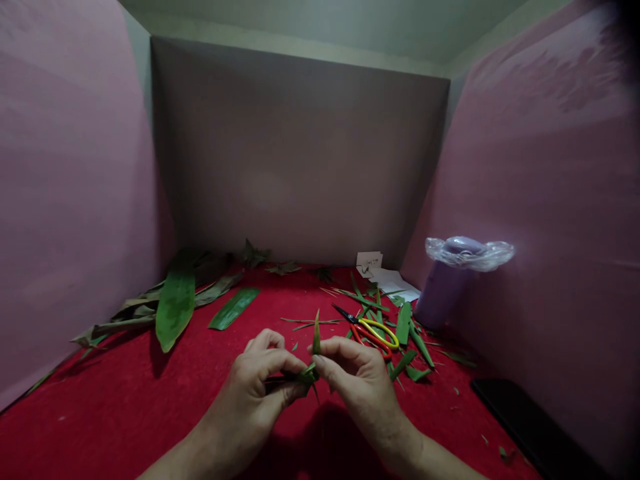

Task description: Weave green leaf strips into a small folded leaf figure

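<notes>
My left hand (265, 380) and my right hand (357, 377) meet low in the middle of the view, above the red cloth (150, 413). Both pinch a small folded piece of green leaf strips (311, 371). One pointed strip end (317, 332) sticks straight up between the thumbs. The fingers of both hands are curled and pressed on the leaf piece. Scissors with red and yellow handles (373, 331) lie just behind my right hand, untouched.
Large green and dried leaves (175, 303) lie at the back left. Cut leaf scraps (407, 337) are scattered around the scissors. A purple fan (453, 273) stands at the right, white papers (387, 277) behind it, a dark flat object (530, 427) at the front right. Pink walls enclose three sides.
</notes>
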A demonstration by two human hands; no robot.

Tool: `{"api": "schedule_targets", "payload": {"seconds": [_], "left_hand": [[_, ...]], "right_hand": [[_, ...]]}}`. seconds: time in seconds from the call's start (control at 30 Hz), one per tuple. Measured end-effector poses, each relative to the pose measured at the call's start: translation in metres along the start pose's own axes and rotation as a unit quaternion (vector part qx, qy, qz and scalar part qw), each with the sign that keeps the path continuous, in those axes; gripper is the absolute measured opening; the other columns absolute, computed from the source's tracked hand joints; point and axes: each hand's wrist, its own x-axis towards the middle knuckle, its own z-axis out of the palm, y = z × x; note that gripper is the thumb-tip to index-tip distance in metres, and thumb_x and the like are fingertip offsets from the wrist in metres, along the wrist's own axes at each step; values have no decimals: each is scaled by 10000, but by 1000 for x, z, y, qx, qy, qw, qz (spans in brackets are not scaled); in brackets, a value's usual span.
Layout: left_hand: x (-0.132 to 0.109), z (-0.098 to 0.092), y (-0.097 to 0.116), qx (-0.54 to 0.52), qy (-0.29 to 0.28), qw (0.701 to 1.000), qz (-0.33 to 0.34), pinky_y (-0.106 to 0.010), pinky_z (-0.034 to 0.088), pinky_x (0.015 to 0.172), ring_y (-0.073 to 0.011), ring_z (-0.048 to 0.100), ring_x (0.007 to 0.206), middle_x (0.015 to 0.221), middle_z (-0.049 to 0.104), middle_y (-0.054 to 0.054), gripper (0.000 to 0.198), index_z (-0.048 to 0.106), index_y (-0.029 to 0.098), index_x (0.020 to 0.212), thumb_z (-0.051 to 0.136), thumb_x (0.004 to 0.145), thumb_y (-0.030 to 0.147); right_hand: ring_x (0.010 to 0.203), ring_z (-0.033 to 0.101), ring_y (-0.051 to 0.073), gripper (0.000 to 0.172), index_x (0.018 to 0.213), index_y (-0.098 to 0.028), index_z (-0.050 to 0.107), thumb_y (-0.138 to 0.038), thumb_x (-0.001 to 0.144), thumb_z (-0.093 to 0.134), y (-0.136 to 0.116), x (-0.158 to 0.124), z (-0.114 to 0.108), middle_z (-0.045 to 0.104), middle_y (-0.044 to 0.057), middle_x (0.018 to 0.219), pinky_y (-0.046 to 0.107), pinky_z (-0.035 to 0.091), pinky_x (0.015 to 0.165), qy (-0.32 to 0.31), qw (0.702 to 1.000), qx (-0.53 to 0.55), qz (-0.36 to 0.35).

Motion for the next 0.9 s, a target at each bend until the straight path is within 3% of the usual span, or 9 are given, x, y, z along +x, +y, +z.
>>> {"api": "schedule_targets", "payload": {"seconds": [0.13, 0.4, 0.6, 0.9], "left_hand": [[-1, 2, -1, 8, 6, 1000, 1, -294, 409, 637, -157, 489, 734, 752, 443, 6, 102, 670, 208, 723, 589, 778, 182], [-2, 3, -2, 37, -6, 999, 22, -337, 404, 704, -182, 488, 791, 792, 484, -6, 137, 647, 229, 779, 559, 781, 124], [-4, 5, -8, -1, 1, 999, 49, -376, 417, 748, -183, 508, 803, 800, 508, 3, 417, 545, 330, 1138, 530, 792, 97], [-1, 3, -6, 26, 37, 998, 51, -356, 433, 680, -194, 512, 768, 790, 531, -20, 281, 665, 290, 1007, 581, 773, 159]], "right_hand": [[615, 506, 105, 24, 781, -179, 592, -198, 792, 582, 3, -2, 0, 576, -23, 675, 212, 415, 578, 27, 999, -3, -32], [620, 533, 135, 175, 828, -175, 661, -91, 783, 514, -2, -2, -3, 614, 13, 690, 237, 415, 570, 54, 971, -202, -113], [676, 537, 165, 321, 945, -201, 667, -28, 748, 483, -1, -6, -5, 589, 31, 722, 272, 418, 605, 22, 931, -306, -196], [668, 544, 158, 153, 869, -179, 580, -71, 803, 495, 2, -6, -5, 594, 22, 725, 266, 415, 621, 56, 922, -300, -239]]}}
